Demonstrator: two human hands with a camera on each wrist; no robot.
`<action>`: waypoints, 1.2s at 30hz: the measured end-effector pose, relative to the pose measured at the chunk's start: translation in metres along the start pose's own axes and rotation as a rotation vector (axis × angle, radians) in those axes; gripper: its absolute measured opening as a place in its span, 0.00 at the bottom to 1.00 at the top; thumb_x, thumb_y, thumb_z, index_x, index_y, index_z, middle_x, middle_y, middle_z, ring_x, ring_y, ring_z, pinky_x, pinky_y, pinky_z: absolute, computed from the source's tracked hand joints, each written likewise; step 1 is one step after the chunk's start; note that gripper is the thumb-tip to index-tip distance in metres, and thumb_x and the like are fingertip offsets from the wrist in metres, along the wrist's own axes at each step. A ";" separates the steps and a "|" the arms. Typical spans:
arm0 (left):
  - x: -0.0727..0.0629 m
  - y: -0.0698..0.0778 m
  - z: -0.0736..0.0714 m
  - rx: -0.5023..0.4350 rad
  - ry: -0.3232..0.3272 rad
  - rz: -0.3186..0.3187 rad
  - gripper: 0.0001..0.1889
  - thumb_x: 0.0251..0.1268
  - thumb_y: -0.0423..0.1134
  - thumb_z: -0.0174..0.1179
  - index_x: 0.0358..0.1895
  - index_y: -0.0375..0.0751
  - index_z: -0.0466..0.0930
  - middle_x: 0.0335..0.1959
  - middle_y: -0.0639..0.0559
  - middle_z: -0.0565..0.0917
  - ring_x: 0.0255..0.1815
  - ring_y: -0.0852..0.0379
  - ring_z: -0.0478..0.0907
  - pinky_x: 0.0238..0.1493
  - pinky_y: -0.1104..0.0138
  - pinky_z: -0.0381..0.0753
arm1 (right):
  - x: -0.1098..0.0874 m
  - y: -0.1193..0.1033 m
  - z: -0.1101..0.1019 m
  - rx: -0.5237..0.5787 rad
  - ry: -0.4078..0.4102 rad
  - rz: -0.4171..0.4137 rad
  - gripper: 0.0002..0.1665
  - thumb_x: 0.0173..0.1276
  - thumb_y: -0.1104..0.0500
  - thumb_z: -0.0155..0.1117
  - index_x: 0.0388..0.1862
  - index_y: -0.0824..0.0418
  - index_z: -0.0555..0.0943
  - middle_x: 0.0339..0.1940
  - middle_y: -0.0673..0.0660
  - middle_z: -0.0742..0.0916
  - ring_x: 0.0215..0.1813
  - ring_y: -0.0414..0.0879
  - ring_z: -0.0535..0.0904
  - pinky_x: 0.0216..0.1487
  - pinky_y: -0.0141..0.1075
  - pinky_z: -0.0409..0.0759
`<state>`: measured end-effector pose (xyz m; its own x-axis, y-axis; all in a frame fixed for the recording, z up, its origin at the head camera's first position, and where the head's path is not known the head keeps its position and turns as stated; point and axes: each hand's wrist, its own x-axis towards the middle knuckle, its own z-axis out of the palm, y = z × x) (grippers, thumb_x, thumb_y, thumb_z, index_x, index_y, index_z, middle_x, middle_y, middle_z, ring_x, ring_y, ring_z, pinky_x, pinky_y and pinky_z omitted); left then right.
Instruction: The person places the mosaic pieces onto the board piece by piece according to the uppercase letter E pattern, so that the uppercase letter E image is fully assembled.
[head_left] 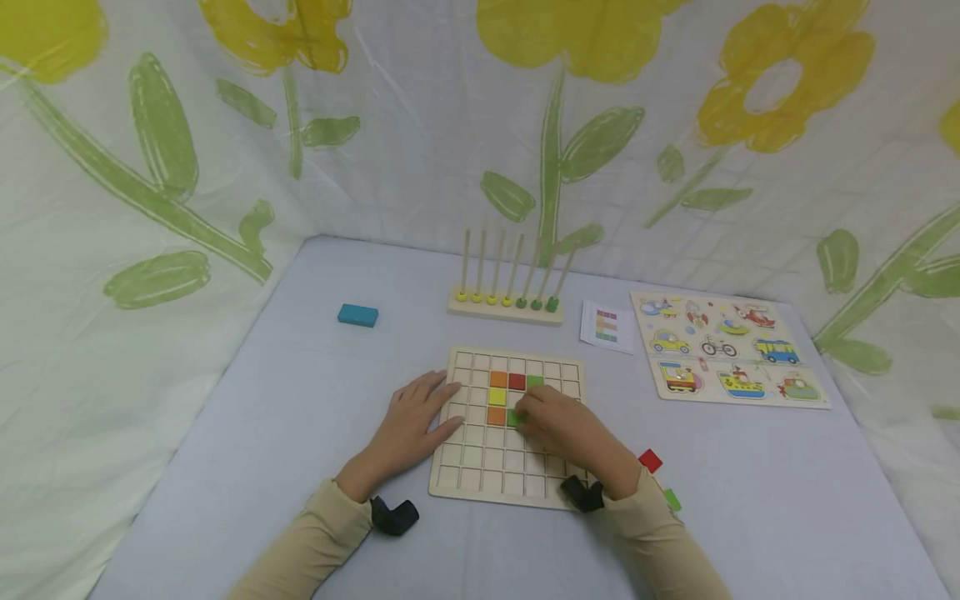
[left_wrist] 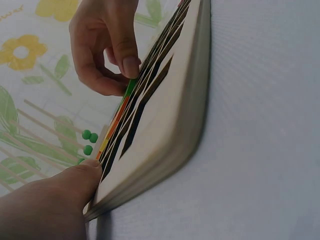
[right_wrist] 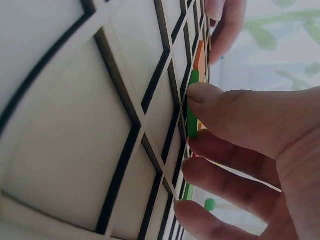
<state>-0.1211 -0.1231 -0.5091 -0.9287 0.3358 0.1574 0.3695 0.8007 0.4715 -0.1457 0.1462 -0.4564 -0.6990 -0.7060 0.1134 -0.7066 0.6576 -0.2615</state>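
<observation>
A wooden grid board [head_left: 480, 482] lies on the table, with orange, red, yellow and green square tiles in its cells. The right hand [head_left: 564, 429] is over the middle of the board. Its thumb and index finger pinch a green tile [right_wrist: 192, 112] at a cell beside a lower orange tile [head_left: 497, 416]. The left hand [head_left: 408, 425] rests on the board's left edge with fingers extended, its thumb on the rim. A yellow tile [head_left: 497, 397], an upper orange tile [head_left: 498, 379], a red tile [head_left: 517, 382] and a second green tile [head_left: 535, 382] sit nearby in the grid.
Beside the right forearm lie a loose red tile [head_left: 650, 461] and a loose green tile [head_left: 672, 499]. Behind the board stand a peg rack with beads [head_left: 506, 314] and a pattern card [head_left: 606, 327]. A vehicle puzzle [head_left: 731, 350] lies right, a blue block [head_left: 357, 315] left.
</observation>
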 end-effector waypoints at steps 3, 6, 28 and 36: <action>0.000 0.000 0.000 0.001 0.007 0.007 0.29 0.69 0.57 0.52 0.68 0.48 0.67 0.72 0.45 0.63 0.74 0.46 0.56 0.68 0.47 0.58 | 0.001 0.001 0.001 -0.008 0.003 -0.010 0.11 0.62 0.58 0.69 0.43 0.55 0.81 0.40 0.46 0.82 0.42 0.39 0.76 0.44 0.32 0.79; 0.000 0.001 0.000 0.002 0.009 0.009 0.29 0.68 0.57 0.53 0.68 0.48 0.67 0.72 0.45 0.64 0.74 0.46 0.56 0.67 0.46 0.58 | 0.001 0.001 0.002 -0.009 0.010 -0.019 0.10 0.62 0.58 0.69 0.43 0.55 0.81 0.40 0.47 0.81 0.42 0.39 0.76 0.44 0.33 0.79; 0.000 0.001 0.000 0.000 0.007 0.004 0.29 0.68 0.57 0.53 0.69 0.49 0.67 0.72 0.45 0.63 0.74 0.46 0.56 0.67 0.46 0.58 | -0.011 0.010 0.002 -0.048 0.047 -0.035 0.09 0.64 0.57 0.68 0.43 0.52 0.82 0.40 0.44 0.80 0.41 0.36 0.76 0.44 0.30 0.79; 0.000 0.000 0.000 0.002 0.007 0.001 0.30 0.68 0.57 0.52 0.69 0.49 0.67 0.72 0.45 0.63 0.74 0.46 0.56 0.68 0.46 0.57 | -0.055 0.029 -0.025 -0.073 0.100 0.066 0.12 0.61 0.60 0.70 0.44 0.56 0.81 0.42 0.47 0.82 0.44 0.40 0.78 0.44 0.35 0.80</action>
<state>-0.1208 -0.1228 -0.5089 -0.9283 0.3334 0.1645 0.3709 0.8011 0.4697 -0.1310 0.2106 -0.4466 -0.7494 -0.6330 0.1942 -0.6620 0.7218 -0.2018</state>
